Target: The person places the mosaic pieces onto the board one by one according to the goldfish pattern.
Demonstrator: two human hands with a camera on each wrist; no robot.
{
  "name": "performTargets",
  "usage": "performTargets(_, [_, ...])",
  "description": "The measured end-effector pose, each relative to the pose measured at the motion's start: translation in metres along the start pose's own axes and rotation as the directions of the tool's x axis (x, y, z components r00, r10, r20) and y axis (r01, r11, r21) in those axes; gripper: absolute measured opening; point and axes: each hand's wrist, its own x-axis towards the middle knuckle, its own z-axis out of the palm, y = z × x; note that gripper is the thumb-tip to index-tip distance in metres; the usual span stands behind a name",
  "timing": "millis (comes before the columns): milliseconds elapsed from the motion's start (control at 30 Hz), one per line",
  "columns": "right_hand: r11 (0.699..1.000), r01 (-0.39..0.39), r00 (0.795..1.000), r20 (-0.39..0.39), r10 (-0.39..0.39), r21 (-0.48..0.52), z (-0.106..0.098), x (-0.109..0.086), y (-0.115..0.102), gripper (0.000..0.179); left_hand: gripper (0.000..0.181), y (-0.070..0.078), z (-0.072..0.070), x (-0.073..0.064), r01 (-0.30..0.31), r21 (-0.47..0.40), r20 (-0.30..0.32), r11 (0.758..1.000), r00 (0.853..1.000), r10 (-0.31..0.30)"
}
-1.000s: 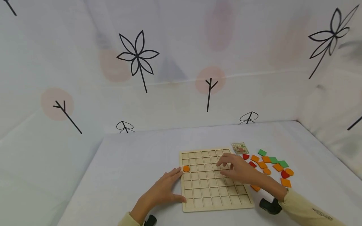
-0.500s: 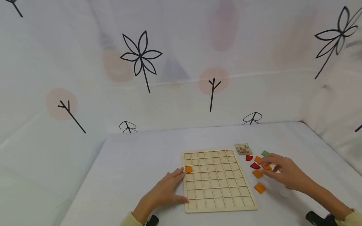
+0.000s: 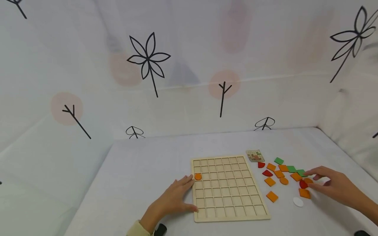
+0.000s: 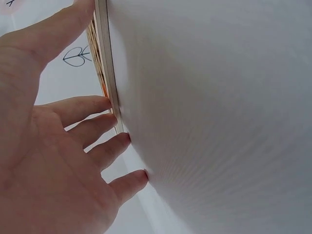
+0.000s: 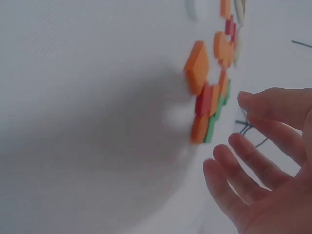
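Note:
A pale wooden grid board (image 3: 230,193) lies flat, with one orange round piece (image 3: 198,176) in a cell by its left edge. Spread along that edge, my left hand (image 3: 174,198) touches the frame with fingertips and thumb, as the left wrist view also shows. My right hand (image 3: 336,186) hovers at the right end of the scattered pieces. Its thumb and fingers stand apart around an orange disc (image 3: 308,181), beside a red piece (image 3: 303,184) and a green tile (image 3: 301,172). In the right wrist view the fingers (image 5: 248,180) hold nothing.
Several orange square tiles (image 3: 272,196), more red pieces (image 3: 267,173) and green tiles (image 3: 279,161) lie right of the board. A white oval piece (image 3: 298,202) lies nearer the front. A small patterned card (image 3: 255,156) sits behind the board's right corner. A printed cloth wall (image 3: 183,108) stands behind.
From above the board, my right hand has moved right, across the loose pieces to their far right end. The white oval piece now shows fully. My left hand stays at the board's edge.

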Motion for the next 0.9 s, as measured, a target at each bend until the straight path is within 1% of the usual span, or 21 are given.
performTargets(133, [0.999,-0.050,0.997,0.064,0.049,0.009,0.001,-0.002,0.013,0.027,0.098,0.000,0.000,0.000,-0.001,0.002,-0.004,1.000,1.000,0.001])
performTargets(200, [0.998,-0.060,0.995,0.076,0.059,0.013,0.003,-0.002,0.016,0.026,0.098,0.000,0.000,0.000,0.005,-0.001,0.001,1.000,1.000,-0.005])
performTargets(300, [0.998,-0.059,0.995,0.078,0.058,0.019,0.007,0.000,0.019,0.024,0.099,0.001,-0.001,0.000,0.021,-0.001,0.012,1.000,1.000,-0.021])
performTargets(533, [0.999,-0.045,0.998,0.041,0.044,0.008,0.013,0.006,0.020,0.018,0.099,0.002,-0.002,0.001,0.027,0.005,0.012,1.000,1.000,-0.027])
performTargets(667, [0.998,-0.056,0.997,0.059,0.056,0.010,0.014,0.007,0.019,0.015,0.099,0.002,-0.002,0.001,0.037,0.012,0.017,0.999,0.999,-0.037])
performTargets(800, [0.997,-0.080,0.994,0.080,0.080,-0.009,0.012,0.007,0.019,0.013,0.099,0.002,-0.002,0.000,0.029,0.018,0.017,0.999,0.999,-0.029])
performTargets(900, [0.997,-0.071,0.995,0.069,0.073,-0.020,0.008,0.007,0.016,0.013,0.098,0.003,-0.003,0.001,0.028,0.014,0.015,0.999,0.999,-0.029])
